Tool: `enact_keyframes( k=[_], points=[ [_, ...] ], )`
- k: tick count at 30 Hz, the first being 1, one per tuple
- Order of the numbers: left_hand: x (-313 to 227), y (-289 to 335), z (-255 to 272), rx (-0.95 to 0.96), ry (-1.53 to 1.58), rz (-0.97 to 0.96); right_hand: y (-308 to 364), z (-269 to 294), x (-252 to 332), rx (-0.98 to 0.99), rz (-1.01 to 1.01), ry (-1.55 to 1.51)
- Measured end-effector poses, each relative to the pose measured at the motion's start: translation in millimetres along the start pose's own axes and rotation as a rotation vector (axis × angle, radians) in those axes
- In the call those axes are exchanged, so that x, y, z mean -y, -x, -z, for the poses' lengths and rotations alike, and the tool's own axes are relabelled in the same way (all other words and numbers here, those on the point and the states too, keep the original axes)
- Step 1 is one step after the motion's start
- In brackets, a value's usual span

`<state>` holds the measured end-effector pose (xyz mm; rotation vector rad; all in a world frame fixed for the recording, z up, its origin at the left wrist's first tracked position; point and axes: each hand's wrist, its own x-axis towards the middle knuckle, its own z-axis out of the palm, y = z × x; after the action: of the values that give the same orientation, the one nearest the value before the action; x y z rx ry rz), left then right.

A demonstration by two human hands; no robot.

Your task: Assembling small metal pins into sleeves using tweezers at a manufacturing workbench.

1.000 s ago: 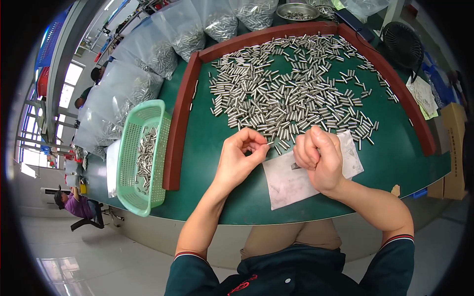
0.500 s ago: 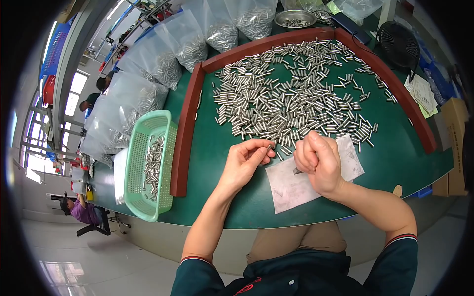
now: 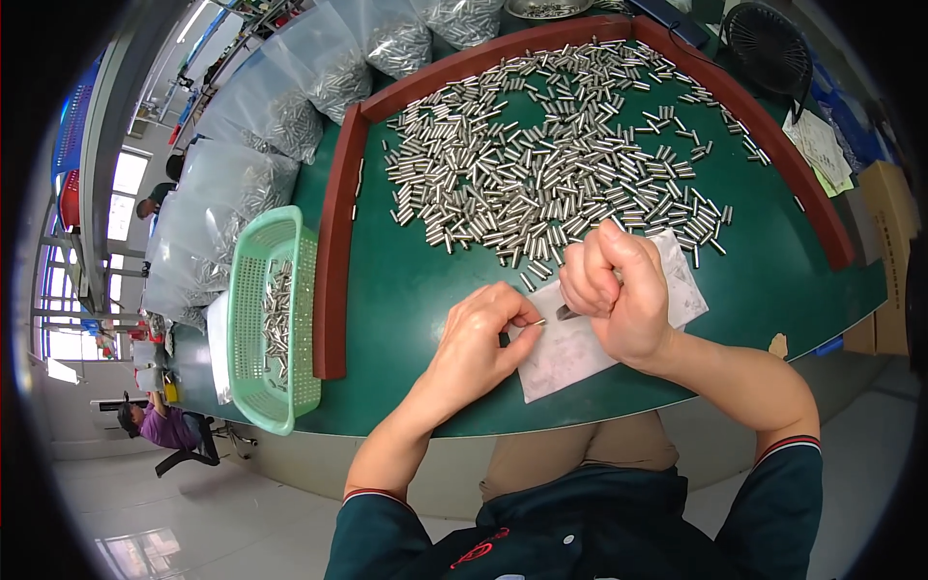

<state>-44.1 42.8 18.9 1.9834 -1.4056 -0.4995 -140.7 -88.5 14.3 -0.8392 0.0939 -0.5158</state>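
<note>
My left hand [image 3: 478,338] is closed, pinching one small metal pin [image 3: 540,322] between thumb and fingertips, at the left edge of a smudged white cloth [image 3: 561,367]. My right hand [image 3: 623,295] is curled into a fist above that cloth. From its lower side sticks out a short, flat grey metal blade [image 3: 565,312], its tip close to the pin with a small gap between; the rest of it is hidden in the fist. Beyond both hands, a wide heap of short shiny pins [image 3: 541,169] spreads over the green tabletop [image 3: 425,280].
Dark red wooden rails [image 3: 333,290] frame the heap. Left of them stands a light green basket [image 3: 307,329] with pins inside. Clear bags of pins [image 3: 280,121] line the back left. A black fan [image 3: 768,53] and papers [image 3: 820,145] are at the back right; a cardboard box [image 3: 884,251] is far right.
My left hand has come nearer to me and to the right with the pin, from the heap's front edge to the cloth beside the blade. The right hand stays over the cloth. The view has shifted slightly.
</note>
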Motion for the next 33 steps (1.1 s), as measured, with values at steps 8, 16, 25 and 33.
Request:
enact_keyframes(
  k=[8,16,25,33],
  points=[
    [-0.3,0.4,-4.8,-0.027,0.021,0.011,0.5,1.4,-8.5,0.042,0.002,-0.005],
    [-0.4,0.0,-5.2,-0.025,0.006,0.024,0.3,0.6,-6.6,0.043,-0.033,-0.013],
    [0.4,0.8,-5.8,-0.023,0.007,0.038,0.7,-1.9,-9.0,0.046,-0.019,0.004],
    [1.6,-2.7,-10.3,-0.074,0.065,0.042,1.8,-4.4,-10.8,0.099,0.012,0.060]
  ],
)
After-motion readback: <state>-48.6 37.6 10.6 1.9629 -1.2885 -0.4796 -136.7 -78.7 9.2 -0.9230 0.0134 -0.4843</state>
